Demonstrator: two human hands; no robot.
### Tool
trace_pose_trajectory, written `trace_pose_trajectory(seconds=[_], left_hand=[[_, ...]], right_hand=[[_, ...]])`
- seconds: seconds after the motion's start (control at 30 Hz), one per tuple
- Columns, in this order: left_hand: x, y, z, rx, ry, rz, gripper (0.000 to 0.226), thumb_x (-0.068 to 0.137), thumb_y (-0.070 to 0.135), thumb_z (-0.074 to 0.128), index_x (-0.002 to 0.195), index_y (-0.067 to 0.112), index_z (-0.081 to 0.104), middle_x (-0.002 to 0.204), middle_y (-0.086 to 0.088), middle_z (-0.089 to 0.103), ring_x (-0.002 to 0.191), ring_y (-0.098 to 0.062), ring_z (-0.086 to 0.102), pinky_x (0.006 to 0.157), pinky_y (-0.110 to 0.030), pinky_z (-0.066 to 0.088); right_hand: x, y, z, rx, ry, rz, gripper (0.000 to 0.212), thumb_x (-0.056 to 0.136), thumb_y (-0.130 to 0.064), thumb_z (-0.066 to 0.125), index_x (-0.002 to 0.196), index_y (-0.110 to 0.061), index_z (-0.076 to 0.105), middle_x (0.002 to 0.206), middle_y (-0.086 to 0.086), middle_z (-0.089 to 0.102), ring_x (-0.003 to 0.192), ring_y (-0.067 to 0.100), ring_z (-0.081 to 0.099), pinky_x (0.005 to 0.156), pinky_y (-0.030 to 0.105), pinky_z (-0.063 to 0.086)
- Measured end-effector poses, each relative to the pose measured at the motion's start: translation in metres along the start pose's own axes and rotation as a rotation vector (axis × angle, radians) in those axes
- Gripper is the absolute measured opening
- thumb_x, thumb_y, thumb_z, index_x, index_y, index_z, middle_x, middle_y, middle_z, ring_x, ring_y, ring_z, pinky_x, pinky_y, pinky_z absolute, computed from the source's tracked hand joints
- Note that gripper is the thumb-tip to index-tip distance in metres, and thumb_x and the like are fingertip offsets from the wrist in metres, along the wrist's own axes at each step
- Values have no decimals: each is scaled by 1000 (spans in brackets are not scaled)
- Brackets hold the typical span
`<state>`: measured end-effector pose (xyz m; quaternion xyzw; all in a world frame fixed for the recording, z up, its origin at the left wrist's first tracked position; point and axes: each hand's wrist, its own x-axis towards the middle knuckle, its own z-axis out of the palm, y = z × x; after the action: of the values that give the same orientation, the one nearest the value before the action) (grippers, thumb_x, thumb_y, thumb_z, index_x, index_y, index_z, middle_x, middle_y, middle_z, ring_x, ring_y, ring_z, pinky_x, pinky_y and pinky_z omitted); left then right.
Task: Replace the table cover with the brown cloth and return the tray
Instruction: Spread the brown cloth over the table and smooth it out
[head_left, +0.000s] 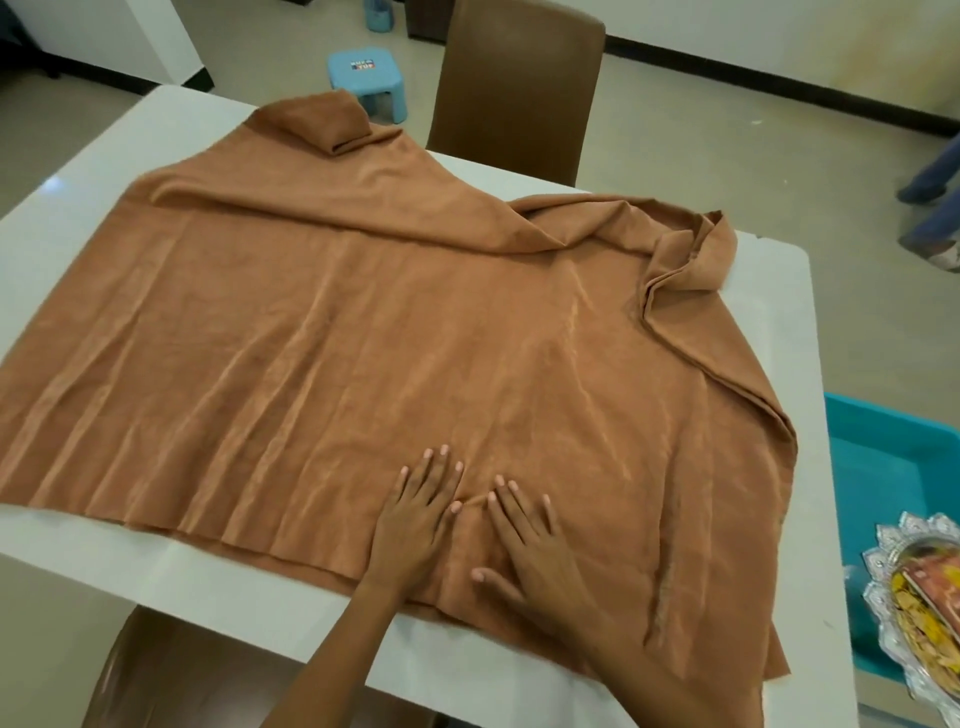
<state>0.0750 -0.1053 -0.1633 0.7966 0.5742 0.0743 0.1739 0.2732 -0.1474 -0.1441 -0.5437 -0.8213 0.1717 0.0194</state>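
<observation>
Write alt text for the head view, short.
Both hands, left hand and right hand, press flat on a brown cloth partly spread over a white table, its far corners still bunched. A silver tray sits at right, off the table.

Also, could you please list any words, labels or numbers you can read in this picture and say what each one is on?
Nothing can be read with certainty.
Blue stool: a small label with light and red letters on its top, too blurred to read.
Silver tray: a printed red packet lies in it, its print too small and cut off to read.
Brown cloth, white table, blue tub: no text visible.
</observation>
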Motion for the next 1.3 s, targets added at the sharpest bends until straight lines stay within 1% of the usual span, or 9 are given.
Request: trace_pose_trajectory(seconds=[0.1, 0.2, 0.33, 0.43, 0.53, 0.67, 0.83, 0.97, 1.3], left_hand=[[-2, 6, -7, -93, 52, -20, 51, 103, 39, 13, 148, 20, 30, 155, 0, 25, 143, -16, 24, 112, -39, 20], [-3, 15, -19, -149, 154, -50, 52, 104, 38, 12, 148, 18, 30, 156, 0, 24, 144, -13, 17, 116, -38, 11], [0, 21, -31, -134, 222, -81, 50, 104, 37, 13, 149, 20, 27, 157, -1, 19, 145, -14, 13, 117, -37, 3], [-6, 20, -21, -90, 213, -224, 51, 102, 38, 17, 150, 23, 22, 158, -6, 13, 146, -19, 8, 116, -40, 3], [-17, 19, -3, -50, 158, -381, 59, 99, 48, 20, 151, 19, 21, 157, -11, 13, 145, -25, 14, 115, -44, 11], [-20, 20, 4, -48, 168, -458, 66, 97, 56, 17, 149, 16, 28, 156, -13, 20, 144, -26, 19, 114, -44, 16], [-18, 20, 2, -86, 258, -673, 69, 95, 53, 22, 147, 8, 31, 156, -15, 18, 144, -28, 19, 114, -46, 16], [-14, 7, 3, -65, 258, -654, 69, 96, 53, 19, 149, 9, 26, 157, -13, 15, 145, -26, 15, 115, -44, 13], [12, -62, -18, -11, 281, -508, 67, 96, 54, 18, 151, 14, 19, 158, -10, 13, 146, -21, 10, 118, -41, 9]], right_hand=[[14, 0, -2, 3, 38, 17, 86, 90, -69, 32, 150, -12, 14, 158, 5, 6, 146, 17, 5, 113, 48, 9], [32, 1, -14, 35, 113, 25, 92, 87, -72, 34, 151, -9, 10, 159, 8, 7, 146, 19, 3, 115, 47, 4], [58, -5, -29, 49, 115, -28, 87, 88, -70, 31, 151, -13, 10, 159, 4, 4, 146, 16, 0, 117, 46, 5], [62, -1, -29, 29, 84, -39, 78, 91, -69, 22, 151, -22, 9, 159, 0, 0, 146, 13, -5, 117, 46, 1], [53, 9, -21, 1, 42, -7, 73, 92, -69, 14, 151, -26, 7, 159, -3, -2, 145, 13, -6, 114, 47, -2], [49, 16, -14, -58, 21, -39, 69, 93, -67, 21, 151, -29, 12, 159, -2, 1, 146, 17, 2, 113, 48, 0], [65, 40, -26, -91, 50, 45, 68, 93, -66, 20, 150, -32, 11, 159, -2, -3, 146, 17, -6, 114, 45, -6], [79, 48, -20, -139, -7, 59, 72, 92, -67, 17, 151, -26, 16, 159, 1, 5, 146, 17, 2, 113, 48, 5], [114, 18, -8, -74, 69, 125, 70, 94, -64, 10, 151, -24, 14, 159, 1, 5, 146, 15, -2, 115, 45, -1]])
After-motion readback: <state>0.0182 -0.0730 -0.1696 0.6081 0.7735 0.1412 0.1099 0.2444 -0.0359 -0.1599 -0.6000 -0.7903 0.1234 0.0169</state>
